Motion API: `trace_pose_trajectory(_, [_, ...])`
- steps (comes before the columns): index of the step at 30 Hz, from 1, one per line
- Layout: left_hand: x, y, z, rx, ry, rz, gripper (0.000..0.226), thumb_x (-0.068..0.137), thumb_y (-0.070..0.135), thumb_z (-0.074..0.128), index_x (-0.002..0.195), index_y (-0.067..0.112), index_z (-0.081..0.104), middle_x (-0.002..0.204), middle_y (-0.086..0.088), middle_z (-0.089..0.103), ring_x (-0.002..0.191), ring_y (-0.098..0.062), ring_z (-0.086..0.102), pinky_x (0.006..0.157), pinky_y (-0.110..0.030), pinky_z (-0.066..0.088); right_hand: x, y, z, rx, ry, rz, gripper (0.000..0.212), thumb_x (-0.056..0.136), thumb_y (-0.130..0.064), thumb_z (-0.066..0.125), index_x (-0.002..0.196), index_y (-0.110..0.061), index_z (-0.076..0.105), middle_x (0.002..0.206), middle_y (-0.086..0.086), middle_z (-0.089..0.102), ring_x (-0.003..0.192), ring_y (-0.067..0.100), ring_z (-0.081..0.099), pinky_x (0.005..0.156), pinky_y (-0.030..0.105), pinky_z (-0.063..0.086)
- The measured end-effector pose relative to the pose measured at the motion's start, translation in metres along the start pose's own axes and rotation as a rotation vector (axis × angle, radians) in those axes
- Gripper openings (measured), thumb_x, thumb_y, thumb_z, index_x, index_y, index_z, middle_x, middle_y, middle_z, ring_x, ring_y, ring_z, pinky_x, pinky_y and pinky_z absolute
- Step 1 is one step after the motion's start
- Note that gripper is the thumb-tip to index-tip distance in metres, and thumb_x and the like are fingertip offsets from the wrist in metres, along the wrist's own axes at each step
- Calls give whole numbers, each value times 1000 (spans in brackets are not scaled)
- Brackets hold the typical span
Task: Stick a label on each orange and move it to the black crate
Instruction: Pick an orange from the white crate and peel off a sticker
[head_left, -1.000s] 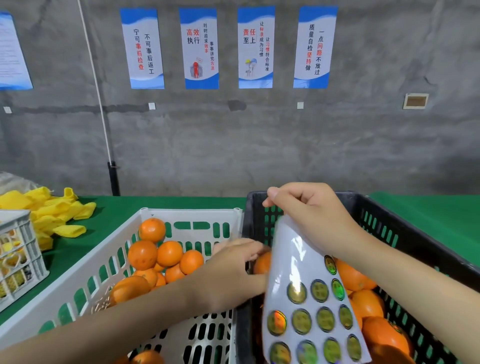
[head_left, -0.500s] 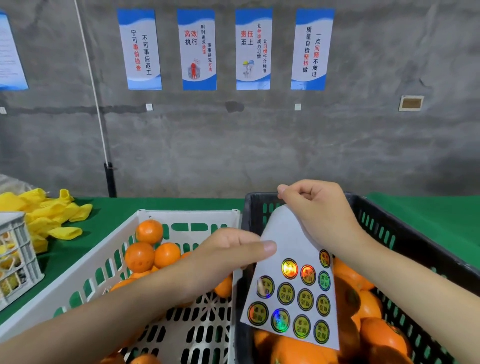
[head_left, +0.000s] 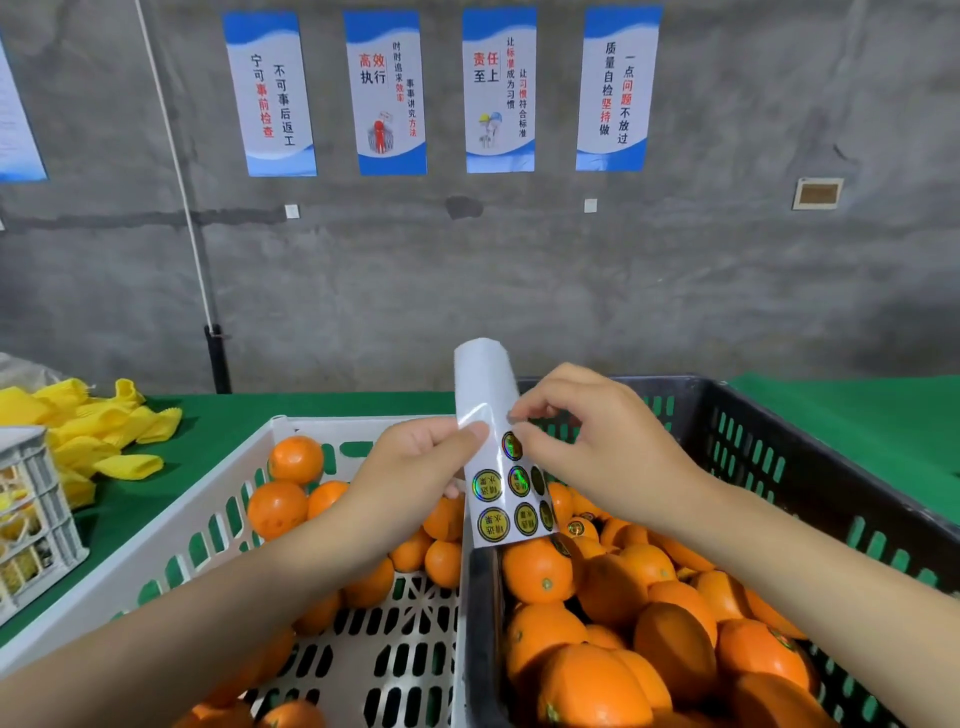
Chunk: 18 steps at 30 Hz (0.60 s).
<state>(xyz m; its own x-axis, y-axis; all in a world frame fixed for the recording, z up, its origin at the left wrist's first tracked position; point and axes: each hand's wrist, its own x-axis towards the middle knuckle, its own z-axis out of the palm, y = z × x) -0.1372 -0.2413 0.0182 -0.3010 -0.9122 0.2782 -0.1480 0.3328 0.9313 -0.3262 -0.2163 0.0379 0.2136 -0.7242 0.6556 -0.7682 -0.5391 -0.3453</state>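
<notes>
Label sheet (head_left: 488, 395) is held upright over the seam between the two crates, long axis near vertical, top end curling away, printed end hanging down. The round labels sit only on the lower part. The top label (head_left: 511, 446) lies just below the right hand's fingertips (head_left: 511, 417). Left hand (head_left: 415, 467) grips the sheet's left edge, thumb pressed on the front, fingers curled behind. Right hand (head_left: 597, 436) comes in from the right, thumb and index closed in a pinch at the sheet's right edge just above that label. Cannot tell whether a label has lifted yet. Judgement: the next move is a peel, and the right hand is the nearer one to it; the label lies down and slightly left of its pinch, so the fingers need to drop a little. Neither hand holds an orange. Unlabelled oranges (head_left: 295, 460) sit in the white crate (head_left: 156, 545) under the left forearm, nearer the left hand. Black crate (head_left: 753, 447) touches it on the right, well filled with stickered oranges (head_left: 537, 571). Nothing stands between sheet and fruit. Farther out: yellow foam sleeves (head_left: 104, 431) and a small grey crate (head_left: 31, 519) at left on the green table (head_left: 857, 441), posters (head_left: 387, 93) on the concrete wall.
</notes>
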Motion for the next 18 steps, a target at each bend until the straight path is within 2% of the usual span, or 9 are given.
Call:
trace_pose_trajectory(3, [1,-2,0,8,18,5,30,102,31,50,101,14,75,77,2,76,60,0,64,61,-14,49,-1,2,3,38,-47,-1,22,89,-30,68,108,-23,74,97,-14,62,93,6,59,80,29,51])
trace_pose_trajectory(8, [1,-3,-3,12,39,66,37,98,39,52,90,13,77,81,-5,77,74,-14,73,70,-23,58,-2,-2,2,76,-56,14,27,85,-42,68,105,-27,76,92,-12,66,87,7,62,74,34,55])
trace_pose_trajectory(12, [2,-6,-4,-42,24,100,40,88,45,55,87,11,78,82,-8,77,75,-15,74,65,-21,57,-4,-2,5,140,-73,40,24,86,-40,68,100,-25,79,88,-11,69,83,7,65,70,36,56])
trace_pose_trajectory(15, [5,-9,-6,-23,11,126,50,85,47,57,90,2,76,86,-22,74,79,-22,73,71,-29,59,-3,-1,6,200,-74,72,18,87,-34,72,100,-25,80,88,-11,71,83,6,66,71,33,57])
trace_pose_trajectory(16, [5,-10,-7,-36,2,131,48,85,46,58,91,3,77,87,-21,74,80,-21,74,69,-26,58,-3,-1,6,205,-72,77,16,87,-32,72,100,-25,80,87,-11,71,83,6,66,72,33,56])
trace_pose_trajectory(18, [4,-10,-6,-66,-24,139,34,86,42,59,89,15,80,87,-8,78,80,-12,74,66,-17,55,-3,0,6,201,-68,83,15,87,-31,72,99,-25,80,86,-11,70,82,5,65,73,34,56])
